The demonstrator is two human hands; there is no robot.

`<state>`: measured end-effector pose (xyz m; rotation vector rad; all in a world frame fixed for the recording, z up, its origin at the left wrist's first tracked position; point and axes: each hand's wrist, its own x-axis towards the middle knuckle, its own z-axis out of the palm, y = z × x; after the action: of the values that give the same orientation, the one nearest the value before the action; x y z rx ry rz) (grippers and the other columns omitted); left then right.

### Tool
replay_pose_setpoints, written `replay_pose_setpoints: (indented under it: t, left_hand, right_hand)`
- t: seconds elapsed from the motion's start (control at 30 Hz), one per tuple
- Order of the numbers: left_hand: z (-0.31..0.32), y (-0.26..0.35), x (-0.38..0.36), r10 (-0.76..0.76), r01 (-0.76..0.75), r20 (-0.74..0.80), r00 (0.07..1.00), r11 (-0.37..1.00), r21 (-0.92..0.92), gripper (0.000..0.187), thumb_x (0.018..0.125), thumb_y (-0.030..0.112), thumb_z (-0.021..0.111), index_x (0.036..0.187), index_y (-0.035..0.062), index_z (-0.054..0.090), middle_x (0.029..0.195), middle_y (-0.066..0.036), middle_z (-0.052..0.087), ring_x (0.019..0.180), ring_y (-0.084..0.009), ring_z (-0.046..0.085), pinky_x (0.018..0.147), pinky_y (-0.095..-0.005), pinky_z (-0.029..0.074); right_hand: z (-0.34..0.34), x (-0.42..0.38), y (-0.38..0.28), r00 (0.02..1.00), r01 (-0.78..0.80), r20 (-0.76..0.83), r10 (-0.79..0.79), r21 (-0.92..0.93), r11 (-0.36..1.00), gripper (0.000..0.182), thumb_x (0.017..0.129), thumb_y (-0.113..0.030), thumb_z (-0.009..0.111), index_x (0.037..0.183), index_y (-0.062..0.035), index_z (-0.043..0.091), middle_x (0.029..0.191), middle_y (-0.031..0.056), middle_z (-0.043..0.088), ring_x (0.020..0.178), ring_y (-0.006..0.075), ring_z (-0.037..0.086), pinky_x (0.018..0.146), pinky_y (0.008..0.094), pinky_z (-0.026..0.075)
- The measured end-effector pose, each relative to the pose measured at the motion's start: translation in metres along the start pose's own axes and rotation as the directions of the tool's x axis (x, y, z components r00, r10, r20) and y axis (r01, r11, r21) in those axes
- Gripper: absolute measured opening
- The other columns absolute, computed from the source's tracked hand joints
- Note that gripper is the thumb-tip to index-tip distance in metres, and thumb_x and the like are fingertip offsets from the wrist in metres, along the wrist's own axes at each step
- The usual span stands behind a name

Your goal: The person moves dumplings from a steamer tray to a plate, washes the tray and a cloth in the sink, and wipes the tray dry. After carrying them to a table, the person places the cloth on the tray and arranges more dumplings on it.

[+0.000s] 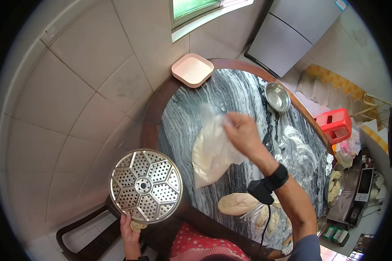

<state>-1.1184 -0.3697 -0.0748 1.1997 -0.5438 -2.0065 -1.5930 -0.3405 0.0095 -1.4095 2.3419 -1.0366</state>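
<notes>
My left hand (128, 231) grips the lower rim of a round metal steamer rack (143, 163), which is held up beside the table's left edge. A pale, lumpy piece (138, 226) shows by those fingers under the rim. My right hand (244, 132) is closed on the gathered top of a clear plastic bag of flour (209, 158) resting on the marble tabletop (178, 104). Nearer my body lies a long roll of dough (237, 203), with smaller dough pieces (262, 216) beside it, partly behind my right forearm.
A pink square tray (192, 69) sits at the table's far left edge, and a metal bowl (277, 96) at the far right. Loose flour (297, 150) covers the right side. Beyond the right edge are a red basket (334, 125) and a bowl of dough pieces (335, 187).
</notes>
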Motion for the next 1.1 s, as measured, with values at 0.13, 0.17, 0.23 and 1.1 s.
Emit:
replay_pose_setpoints:
  t: [0.13, 0.17, 0.23, 1.1]
  left_hand:
    - [0.002, 0.005, 0.015, -0.053, 0.053, 0.037, 0.998, 0.999, 0.010, 0.042, 0.095, 0.010, 0.053, 0.135, 0.0038, 0.042, 0.128, -0.013, 0.056, 0.115, -0.0266, 0.058, 0.099, -0.0414, 0.048]
    - [0.001, 0.005, 0.018, -0.063, 0.063, 0.040, 0.997, 0.998, 0.012, 0.042, 0.095, 0.010, 0.053, 0.135, 0.0038, 0.042, 0.128, -0.013, 0.056, 0.115, -0.0266, 0.058, 0.099, -0.0414, 0.048]
    - [0.001, 0.005, 0.024, -0.076, 0.075, 0.065, 0.995, 0.997, 0.025, 0.044, 0.094, 0.010, 0.054, 0.135, 0.0031, 0.042, 0.128, -0.013, 0.056, 0.115, -0.0272, 0.058, 0.099, -0.0419, 0.048]
    - [0.081, -0.017, 0.055, 0.289, -0.117, 0.110, 0.951, 0.007, 0.993, 0.032, 0.079, 0.030, 0.075, 0.081, -0.0011, 0.068, 0.068, -0.012, 0.065, 0.062, -0.0185, 0.063, 0.062, -0.0314, 0.050]
  right_hand:
    - [-0.058, 0.036, -0.047, 0.968, -0.077, -0.196, 0.155, 0.355, 0.932, 0.016, 0.085, -0.009, 0.055, 0.079, 0.0037, 0.063, 0.063, 0.0008, 0.056, 0.060, 0.0054, 0.048, 0.054, 0.0266, 0.041]
    - [-0.065, 0.042, -0.052, 0.958, -0.065, -0.232, 0.171, 0.404, 0.912, 0.015, 0.086, -0.008, 0.055, 0.079, 0.0022, 0.063, 0.065, -0.0005, 0.057, 0.059, 0.0045, 0.048, 0.053, 0.0255, 0.041]
    - [-0.077, 0.050, -0.061, 0.943, -0.054, -0.271, 0.192, 0.445, 0.894, 0.015, 0.087, -0.008, 0.054, 0.080, 0.0008, 0.064, 0.067, -0.0019, 0.058, 0.058, 0.0036, 0.048, 0.053, 0.0244, 0.041]
    - [-0.110, -0.105, 0.012, 0.867, -0.392, -0.148, 0.475, 0.385, 0.836, 0.039, 0.086, -0.003, 0.059, 0.124, 0.0028, 0.055, 0.115, 0.0123, 0.062, 0.102, 0.0188, 0.062, 0.084, 0.0293, 0.050]
